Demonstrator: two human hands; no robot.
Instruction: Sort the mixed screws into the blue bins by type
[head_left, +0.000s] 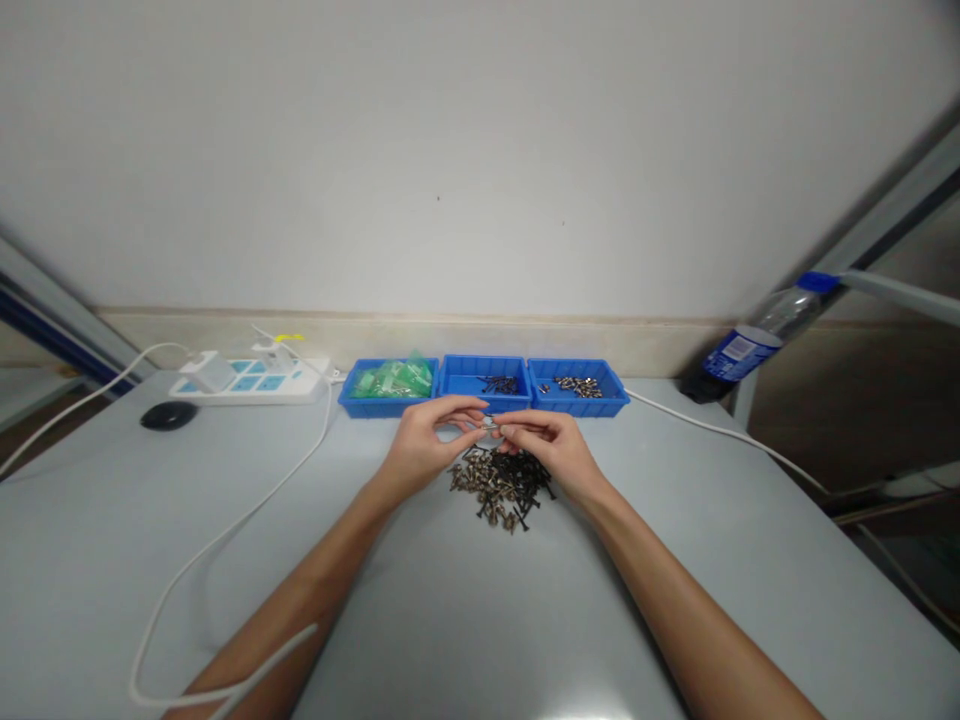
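My left hand (427, 441) and my right hand (556, 444) meet above a pile of screws (499, 490). Thumb and fingers of each are pinched around a small, pale, shiny piece (489, 424), too small to name. Bronze-coloured screws lie on the left of the pile and black screws (534, 480) on its right, partly hidden by my right hand. Just behind my hands stand three blue trays: the left tray (386, 408) holds green plastic bags (397, 377), the middle tray (484, 362) dark screws (500, 384), the right tray (581, 408) shiny metal pieces (579, 386).
A white power strip (300, 385) with plugs and a black mouse (169, 415) sit at the back left. A white cable (217, 540) loops over the left side and across my left forearm. A dark drink bottle (742, 350) leans at the back right.
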